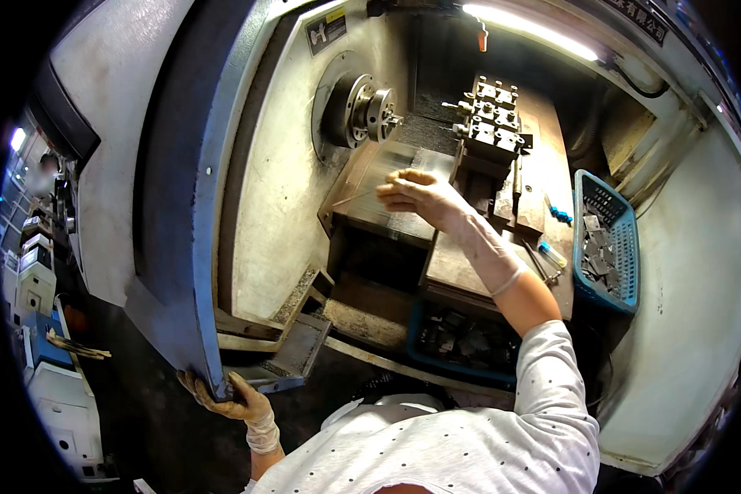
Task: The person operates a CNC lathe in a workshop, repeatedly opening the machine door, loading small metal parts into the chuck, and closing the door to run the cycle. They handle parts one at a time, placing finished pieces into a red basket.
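Observation:
My right hand point(420, 196), in a pale stained glove, reaches over the lathe bed with its fingers closed together. A thin rod point(355, 199) sticks out to the left from its fingertips; the part inside the hand is hidden. Above and left of that hand is the lathe chuck point(362, 111), with a small workpiece holder at its front. The tool post point(492, 119), set with several bolts, stands to the upper right. Low on the left, my gloved left hand point(237, 403) is wrapped round the bottom of the blue-edged machine door point(202, 272).
A blue plastic basket point(630, 272) of flat metal pieces stands at right; another basket point(416, 346) with dark pieces sits below the bed. A small bottle point(553, 253) and hand tools point(538, 262) lie on the carriage. The metal chute point(298, 346) juts out near the door.

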A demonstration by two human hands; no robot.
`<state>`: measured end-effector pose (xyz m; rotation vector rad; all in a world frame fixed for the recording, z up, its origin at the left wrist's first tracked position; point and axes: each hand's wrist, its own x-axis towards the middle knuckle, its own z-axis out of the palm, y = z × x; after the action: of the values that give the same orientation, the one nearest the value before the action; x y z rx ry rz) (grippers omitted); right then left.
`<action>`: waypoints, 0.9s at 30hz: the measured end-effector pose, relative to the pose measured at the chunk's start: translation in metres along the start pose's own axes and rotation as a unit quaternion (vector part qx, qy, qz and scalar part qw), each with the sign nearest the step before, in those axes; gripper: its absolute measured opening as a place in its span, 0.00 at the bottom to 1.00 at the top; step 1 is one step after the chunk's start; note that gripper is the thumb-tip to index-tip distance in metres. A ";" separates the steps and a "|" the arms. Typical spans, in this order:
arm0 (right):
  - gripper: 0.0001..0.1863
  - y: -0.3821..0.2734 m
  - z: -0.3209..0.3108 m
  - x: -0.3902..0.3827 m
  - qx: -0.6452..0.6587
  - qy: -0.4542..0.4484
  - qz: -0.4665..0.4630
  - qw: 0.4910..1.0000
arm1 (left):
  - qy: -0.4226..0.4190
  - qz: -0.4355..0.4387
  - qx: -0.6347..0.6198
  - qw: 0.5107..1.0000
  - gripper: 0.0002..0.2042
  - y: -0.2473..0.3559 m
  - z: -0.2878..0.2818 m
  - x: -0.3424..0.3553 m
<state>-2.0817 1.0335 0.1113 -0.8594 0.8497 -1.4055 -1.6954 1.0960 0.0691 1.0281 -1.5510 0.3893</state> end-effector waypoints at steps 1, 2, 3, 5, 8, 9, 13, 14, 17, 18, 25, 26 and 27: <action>0.12 0.004 0.005 0.014 -0.036 0.012 -0.027 0.999 | -0.002 0.016 0.006 1.000 0.22 0.000 0.000 0.003; 0.11 0.006 0.009 0.027 -0.071 0.025 -0.053 0.996 | -0.003 0.032 0.011 0.999 0.22 0.001 -0.001 0.005; 0.11 0.008 0.010 0.038 -0.110 0.032 -0.077 0.990 | -0.016 0.033 0.014 0.999 0.23 0.003 -0.003 0.006; 0.10 0.011 0.009 0.059 -0.187 0.048 -0.123 0.973 | -0.024 0.025 0.026 0.999 0.23 0.000 -0.005 0.005; 0.09 0.017 -0.015 0.091 -0.247 0.158 -0.112 0.950 | -0.028 0.006 0.041 0.999 0.23 -0.002 -0.007 0.000; 0.09 0.026 -0.030 0.103 -0.217 0.188 -0.119 0.950 | -0.027 -0.007 0.046 0.999 0.23 -0.002 -0.006 -0.003; 0.11 0.039 -0.091 0.143 -0.356 0.368 -0.248 0.822 | -0.007 0.000 0.012 1.000 0.23 -0.009 -0.007 -0.010; 0.11 0.040 -0.096 0.149 -0.359 0.392 -0.218 0.818 | -0.012 0.012 0.017 1.000 0.23 -0.009 -0.007 -0.008; 0.08 0.047 -0.110 0.161 -0.275 0.426 -0.177 0.844 | -0.009 0.007 0.021 1.000 0.23 -0.018 -0.008 -0.017; 0.08 0.044 -0.105 0.161 -0.242 0.420 -0.158 0.861 | -0.010 0.012 0.025 1.000 0.23 -0.019 -0.009 -0.017; 0.09 0.041 -0.099 0.165 -0.235 0.412 -0.163 0.865 | -0.010 0.019 0.013 1.000 0.23 -0.013 -0.008 -0.010; 0.09 0.037 -0.100 0.165 -0.238 0.405 -0.141 0.872 | -0.011 0.018 0.017 1.000 0.23 -0.011 -0.008 -0.009; 0.09 0.031 -0.097 0.163 -0.242 0.397 -0.116 0.878 | -0.010 0.014 0.018 1.000 0.23 -0.012 -0.007 -0.010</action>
<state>-2.1544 0.8700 0.0410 -0.7519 1.8341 -1.8250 -1.6826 1.0988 0.0584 1.0430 -1.5829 0.4289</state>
